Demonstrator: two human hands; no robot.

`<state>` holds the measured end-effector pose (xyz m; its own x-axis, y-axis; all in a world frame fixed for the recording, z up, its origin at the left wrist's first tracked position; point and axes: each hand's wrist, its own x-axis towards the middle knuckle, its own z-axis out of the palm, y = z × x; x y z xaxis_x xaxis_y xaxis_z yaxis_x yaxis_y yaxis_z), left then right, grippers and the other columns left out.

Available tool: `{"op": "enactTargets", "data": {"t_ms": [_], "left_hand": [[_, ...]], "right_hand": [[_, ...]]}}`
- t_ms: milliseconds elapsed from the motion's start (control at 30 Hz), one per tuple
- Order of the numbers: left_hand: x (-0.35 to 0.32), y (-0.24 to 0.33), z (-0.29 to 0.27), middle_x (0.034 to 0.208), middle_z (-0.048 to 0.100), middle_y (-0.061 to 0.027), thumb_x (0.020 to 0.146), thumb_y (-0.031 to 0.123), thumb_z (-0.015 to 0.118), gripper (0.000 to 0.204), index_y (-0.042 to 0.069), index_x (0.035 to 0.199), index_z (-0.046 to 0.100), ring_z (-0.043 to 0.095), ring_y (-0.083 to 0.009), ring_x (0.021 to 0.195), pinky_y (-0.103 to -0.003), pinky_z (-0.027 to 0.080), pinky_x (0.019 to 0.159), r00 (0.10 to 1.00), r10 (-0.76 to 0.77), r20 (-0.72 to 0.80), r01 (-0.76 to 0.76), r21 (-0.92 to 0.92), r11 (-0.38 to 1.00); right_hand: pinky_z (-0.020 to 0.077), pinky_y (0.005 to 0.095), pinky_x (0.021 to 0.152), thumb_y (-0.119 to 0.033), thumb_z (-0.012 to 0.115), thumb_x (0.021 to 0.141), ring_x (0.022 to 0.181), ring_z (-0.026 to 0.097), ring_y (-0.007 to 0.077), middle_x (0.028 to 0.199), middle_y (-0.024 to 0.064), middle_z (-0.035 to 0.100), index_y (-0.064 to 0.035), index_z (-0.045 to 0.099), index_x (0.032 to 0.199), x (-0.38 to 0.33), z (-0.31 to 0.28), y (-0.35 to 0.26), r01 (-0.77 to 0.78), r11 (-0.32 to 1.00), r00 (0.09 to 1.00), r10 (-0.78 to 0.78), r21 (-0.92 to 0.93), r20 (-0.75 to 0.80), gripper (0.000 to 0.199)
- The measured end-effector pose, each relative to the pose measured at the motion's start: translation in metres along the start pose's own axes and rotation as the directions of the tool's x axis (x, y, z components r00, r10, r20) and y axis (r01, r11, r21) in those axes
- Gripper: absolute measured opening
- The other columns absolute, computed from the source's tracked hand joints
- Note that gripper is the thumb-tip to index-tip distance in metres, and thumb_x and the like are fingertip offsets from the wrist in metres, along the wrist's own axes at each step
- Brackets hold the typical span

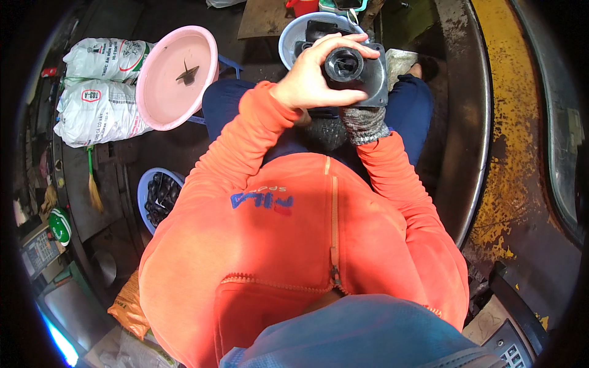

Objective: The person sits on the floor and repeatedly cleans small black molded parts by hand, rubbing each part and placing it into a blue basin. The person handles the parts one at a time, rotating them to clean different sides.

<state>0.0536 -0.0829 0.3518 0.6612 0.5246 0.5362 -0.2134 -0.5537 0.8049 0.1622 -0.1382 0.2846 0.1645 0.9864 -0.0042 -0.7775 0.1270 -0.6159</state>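
Note:
A black plastic part with a square flange and a round, hollow collar is held up between my hands, above my knees. My bare left hand curls around the collar from the left, the fingers over its far side and the thumb along its near side. In a grey knitted glove, my right hand grips the part from below at its near edge; its fingers are hidden behind the flange. Just beyond, a light blue basin holds more black parts.
To the left, a pink basin carries a dark blade-like piece. White printed sacks lie beside it. Another blue basin full of black parts stands nearer. A worn yellow metal panel rises at my right.

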Motion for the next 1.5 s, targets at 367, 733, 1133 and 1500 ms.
{"op": "enactTargets", "data": {"t_ms": [367, 733, 1133, 1500], "left_hand": [[-0.006, -0.002, 0.011, 0.094, 0.069, -0.0007, 0.061, 0.015, 0.079, 0.032, 0.009, 0.088, 0.061, 0.059, -0.0194, 0.101, -0.035, 0.04, 0.092, 0.99, -0.01, -0.14, 0.001, -0.061, 0.998], [-0.003, -0.017, -0.004, 0.095, 0.068, -0.0088, 0.065, 0.002, 0.074, 0.03, 0.003, 0.092, 0.059, 0.061, -0.0189, 0.098, -0.033, 0.045, 0.09, 0.953, -0.046, 0.298, 0.184, -0.453, 0.872], [-0.008, -0.009, 0.033, 0.102, 0.067, -0.01, 0.069, 0.003, 0.076, 0.041, 0.005, 0.103, 0.053, 0.056, -0.0194, 0.108, -0.036, 0.042, 0.096, 0.932, -0.114, -0.344, 0.094, -0.074, 0.993], [-0.005, -0.022, 0.013, 0.099, 0.067, -0.0117, 0.069, 0.002, 0.073, 0.03, 0.003, 0.094, 0.056, 0.059, -0.0184, 0.101, -0.036, 0.041, 0.096, 0.977, -0.206, -0.05, 0.181, -0.314, 0.932]], "right_hand": [[0.0343, 0.0303, 0.103, -0.014, 0.06, 0.084, 0.12, 0.04, 0.0133, 0.124, 0.004, 0.041, -0.0066, 0.031, 0.131, -0.014, 0.005, -0.03, 0.097, 0.739, 0.953, 0.125, -0.667, 0.277, 0.056], [0.0313, 0.0307, 0.106, -0.023, 0.061, 0.083, 0.126, 0.037, 0.0124, 0.129, 0.0011, 0.042, -0.015, 0.032, 0.136, -0.01, -0.031, -0.023, -0.305, 0.732, 0.903, 0.426, -0.609, 0.059, 0.061], [0.0465, 0.0299, 0.084, -0.011, 0.06, 0.084, 0.098, 0.055, 0.0177, 0.11, 0.0066, 0.053, -0.0053, 0.041, 0.119, -0.009, 0.005, -0.013, 0.117, 0.938, 0.993, -0.099, -0.326, 0.069, 0.04], [0.0434, 0.033, 0.093, -0.014, 0.072, 0.075, 0.113, 0.05, 0.0207, 0.122, 0.0084, 0.048, -0.0068, 0.039, 0.129, 0.0, -0.033, -0.035, 0.36, 0.346, 0.896, 0.13, -0.866, 0.425, 0.065]]}}
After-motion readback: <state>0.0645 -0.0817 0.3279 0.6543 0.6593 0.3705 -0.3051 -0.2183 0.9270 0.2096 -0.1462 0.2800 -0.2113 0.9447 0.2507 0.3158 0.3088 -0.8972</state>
